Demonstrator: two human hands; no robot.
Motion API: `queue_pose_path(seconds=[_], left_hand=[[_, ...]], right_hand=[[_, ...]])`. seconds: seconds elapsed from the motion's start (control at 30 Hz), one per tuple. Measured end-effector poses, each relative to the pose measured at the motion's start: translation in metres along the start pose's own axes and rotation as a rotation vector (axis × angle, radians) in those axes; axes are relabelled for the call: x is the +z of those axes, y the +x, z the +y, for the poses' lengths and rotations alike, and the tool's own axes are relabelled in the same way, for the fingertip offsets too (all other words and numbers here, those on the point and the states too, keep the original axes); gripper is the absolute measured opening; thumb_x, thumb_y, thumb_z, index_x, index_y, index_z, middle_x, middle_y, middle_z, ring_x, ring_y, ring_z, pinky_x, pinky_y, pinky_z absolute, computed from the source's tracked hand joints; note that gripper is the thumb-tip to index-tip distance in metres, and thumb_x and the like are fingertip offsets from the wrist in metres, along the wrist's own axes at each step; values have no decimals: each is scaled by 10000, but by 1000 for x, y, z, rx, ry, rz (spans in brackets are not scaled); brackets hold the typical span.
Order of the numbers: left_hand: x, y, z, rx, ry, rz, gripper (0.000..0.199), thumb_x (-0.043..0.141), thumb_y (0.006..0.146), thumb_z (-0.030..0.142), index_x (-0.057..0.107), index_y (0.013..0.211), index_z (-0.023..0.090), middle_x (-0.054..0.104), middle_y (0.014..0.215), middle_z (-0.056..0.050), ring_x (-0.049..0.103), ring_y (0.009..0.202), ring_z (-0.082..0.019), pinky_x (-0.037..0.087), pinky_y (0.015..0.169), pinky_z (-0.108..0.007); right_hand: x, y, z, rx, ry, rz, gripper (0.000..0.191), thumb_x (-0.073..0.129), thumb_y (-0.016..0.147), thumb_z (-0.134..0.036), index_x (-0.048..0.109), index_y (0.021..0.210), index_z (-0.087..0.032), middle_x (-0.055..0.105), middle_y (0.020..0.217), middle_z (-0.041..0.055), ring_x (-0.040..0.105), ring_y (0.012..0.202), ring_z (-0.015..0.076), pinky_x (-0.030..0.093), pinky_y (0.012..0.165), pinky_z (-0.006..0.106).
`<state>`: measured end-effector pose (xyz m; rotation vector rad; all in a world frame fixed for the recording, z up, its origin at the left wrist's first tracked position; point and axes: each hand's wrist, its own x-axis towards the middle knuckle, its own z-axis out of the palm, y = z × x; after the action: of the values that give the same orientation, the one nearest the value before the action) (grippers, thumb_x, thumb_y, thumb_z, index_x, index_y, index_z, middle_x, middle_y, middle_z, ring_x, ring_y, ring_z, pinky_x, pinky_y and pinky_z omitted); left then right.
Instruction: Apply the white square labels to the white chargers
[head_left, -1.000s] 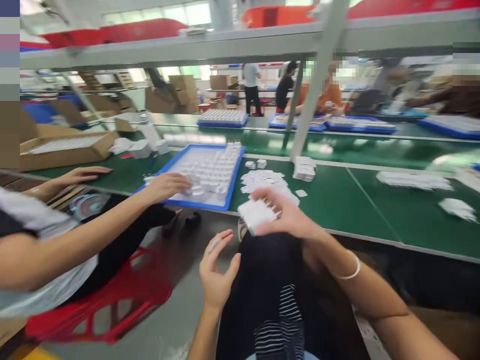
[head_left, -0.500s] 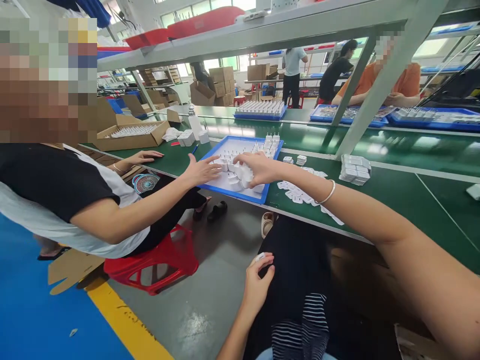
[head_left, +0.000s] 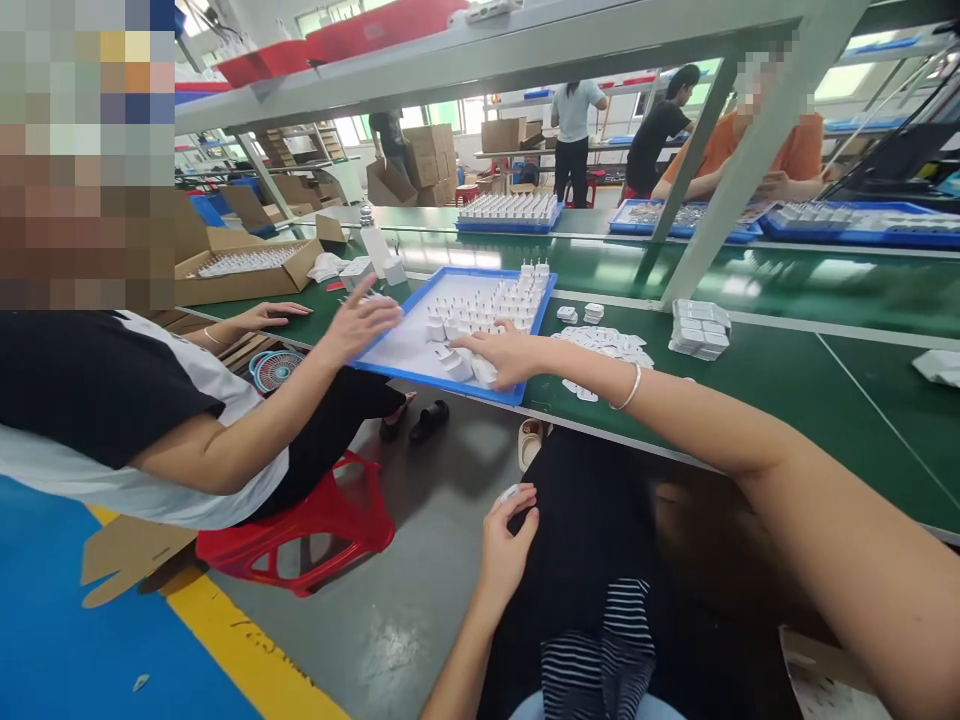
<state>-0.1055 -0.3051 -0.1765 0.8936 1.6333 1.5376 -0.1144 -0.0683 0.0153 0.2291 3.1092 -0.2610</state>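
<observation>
My right hand [head_left: 504,356] reaches over the near right part of a blue-rimmed tray [head_left: 442,380], its fingers curved around white plug-like pieces [head_left: 456,364] lying there. Rows of white pieces with upright pins [head_left: 491,300] stand behind it in the tray. Low over my lap, my left hand [head_left: 510,535] is curled with thumb and forefinger near each other; a small white item [head_left: 510,493] sits at its fingers, too small to name. Flat white parts [head_left: 604,347] lie scattered on the green table right of the tray, under my right forearm.
A person's hand [head_left: 364,318] hovers at the tray's left edge. Their other hand [head_left: 274,315] rests on the table by an open carton [head_left: 247,280]. Stacked white parts [head_left: 699,330] stand at the right, near a slanted shelf post [head_left: 731,170].
The co-worker's near hand has drawn left, away from the pieces. My right hand has shifted slightly down over the tray's near pieces. My left hand has barely moved.
</observation>
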Motion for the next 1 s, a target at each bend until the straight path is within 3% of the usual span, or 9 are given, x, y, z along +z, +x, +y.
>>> queue_pose_path(seconds=[0.1, 0.2, 0.4, 0.5, 0.6, 0.7, 0.77, 0.83, 1.0], left_hand=[[0, 0, 3, -12, 21, -3, 306, 709, 814, 385, 779, 1032, 182, 705, 1217, -133, 716, 1029, -251, 547, 1014, -430], [-2, 3, 5, -30, 49, -25, 347, 727, 792, 425, 778, 1032, 179, 694, 1234, -142, 712, 1042, -266, 527, 1038, -453], [8, 28, 6, 28, 163, -92, 415, 727, 771, 526, 782, 995, 181, 706, 1212, -135, 631, 1206, -314, 418, 1141, -519], [26, 39, 5, 49, 205, -177, 411, 693, 798, 551, 782, 1000, 205, 707, 1235, -106, 626, 1222, -320, 413, 1148, -534], [44, 43, 6, 31, 223, -286, 420, 660, 818, 580, 795, 974, 215, 716, 1235, -88, 631, 1226, -332, 426, 1144, -532], [59, 45, 6, 37, 239, -400, 448, 627, 828, 616, 807, 948, 223, 727, 1220, -78, 624, 1241, -340, 410, 1159, -532], [66, 46, 4, 36, 253, -444, 465, 624, 820, 639, 810, 943, 231, 734, 1206, -77, 629, 1233, -343, 402, 1161, -540], [73, 47, 3, 27, 265, -471, 480, 631, 803, 659, 812, 942, 236, 738, 1197, -78, 635, 1224, -346, 398, 1161, -547], [90, 46, 2, -6, 259, -484, 524, 647, 757, 703, 816, 929, 238, 748, 1172, -85, 643, 1210, -349, 396, 1158, -554]], right_hand=[[-9, -4, 7, -5, 71, 31, 1076, 767, 679, -144, 183, 1578, -237, 480, 1419, 187, 486, 1303, 357, 134, 1135, 664], [-26, -25, 15, -54, 195, 173, 1034, 805, 699, -218, 238, 1564, -208, 416, 1485, 173, 441, 1349, 336, 263, 1146, 559], [-53, -137, 46, -23, 259, 439, 577, 651, 886, -245, 471, 1418, -116, 511, 1416, 107, 470, 1313, 219, 365, 1117, 373], [-44, -230, 80, 335, 186, 575, 516, 627, 913, -316, 515, 1391, -160, 524, 1396, 86, 494, 1271, 223, 385, 1098, 380], [-24, -341, 111, 1287, -6, 756, 535, 667, 880, -393, 540, 1352, -177, 496, 1410, 114, 468, 1295, 263, 380, 1102, 384], [0, -439, 127, 1770, -75, 782, 599, 643, 894, -293, 445, 1409, -60, 397, 1454, 281, 382, 1359, 402, 362, 1075, 562], [17, -483, 131, 1936, -71, 752, 607, 664, 888, -296, 450, 1394, -39, 430, 1417, 302, 433, 1319, 414, 412, 1021, 584], [30, -510, 136, 2002, -67, 705, 507, 660, 911, -327, 521, 1339, -95, 523, 1361, 212, 536, 1233, 335, 476, 987, 528], [48, -512, 155, 1939, -103, 600, 360, 612, 962, -352, 594, 1262, -154, 610, 1274, 108, 632, 1099, 232, 550, 926, 448]])
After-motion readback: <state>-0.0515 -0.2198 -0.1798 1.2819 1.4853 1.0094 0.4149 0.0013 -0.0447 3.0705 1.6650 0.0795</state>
